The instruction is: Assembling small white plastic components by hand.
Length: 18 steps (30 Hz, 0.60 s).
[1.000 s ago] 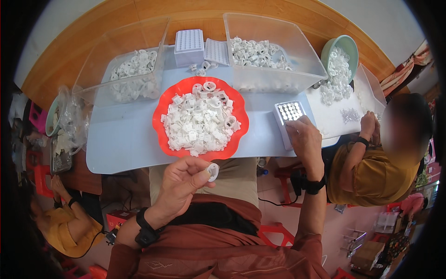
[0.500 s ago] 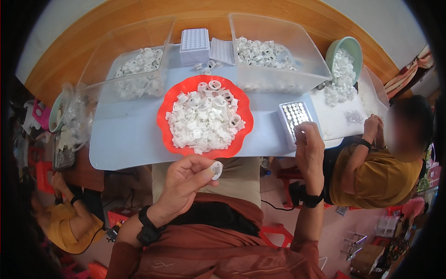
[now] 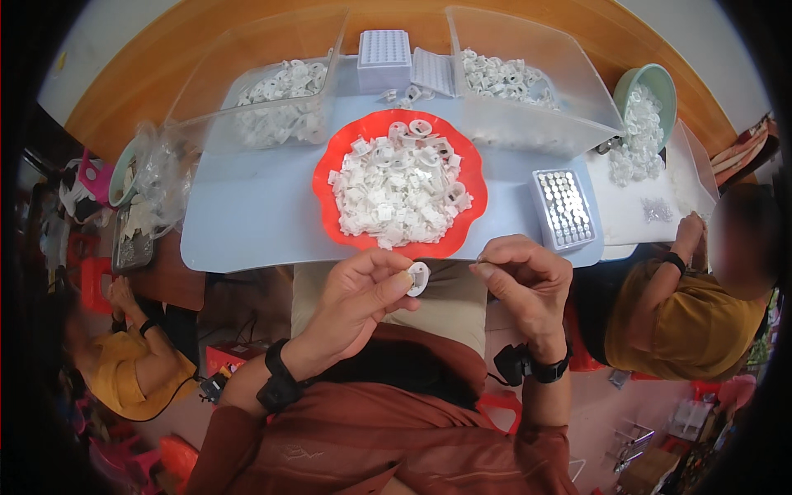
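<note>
My left hand pinches a round white plastic ring with an opening in its middle, just beyond the near table edge. To its right, my right hand has thumb and forefinger pressed together; a tiny thing may show at the tips, too small to name. A red scalloped bowl full of small white plastic pieces stands on the table in front of both hands. On the right near edge is a white rack with rows of shiny silver discs.
Two clear plastic bins of white parts stand at the back. Between them is a pale rack block. At right, a green bowl spills clear pieces. People sit at both sides.
My right hand has left the rack of silver discs and come left, close to the white ring. The left hand still pinches the ring. The whole view has shifted.
</note>
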Available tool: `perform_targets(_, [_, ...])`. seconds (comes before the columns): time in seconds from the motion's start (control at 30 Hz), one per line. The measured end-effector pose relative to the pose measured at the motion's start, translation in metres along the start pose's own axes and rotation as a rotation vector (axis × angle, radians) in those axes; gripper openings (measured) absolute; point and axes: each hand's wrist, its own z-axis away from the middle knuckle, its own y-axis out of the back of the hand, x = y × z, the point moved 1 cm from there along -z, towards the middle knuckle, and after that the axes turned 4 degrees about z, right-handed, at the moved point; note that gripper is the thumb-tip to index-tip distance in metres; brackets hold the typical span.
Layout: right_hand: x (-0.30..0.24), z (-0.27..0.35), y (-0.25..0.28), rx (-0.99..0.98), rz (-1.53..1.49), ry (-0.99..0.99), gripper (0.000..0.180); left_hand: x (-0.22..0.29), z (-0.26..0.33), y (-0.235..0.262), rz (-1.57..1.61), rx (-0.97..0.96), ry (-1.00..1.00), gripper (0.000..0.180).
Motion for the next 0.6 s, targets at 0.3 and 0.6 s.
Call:
perform_targets(0.3, [-0.008, -0.003, -0.039, -0.133, 0.341, 0.281, 0.021, -0.002, 0.002, 0.004, 0.067, -0.033, 0.039, 0.019])
perform_targets(0.6, [-0.007, -0.003, -0.049, -0.099, 0.565, 0.455, 0.023, -0.006, 0.002, 0.006, 0.060, -0.018, 0.021, 0.022])
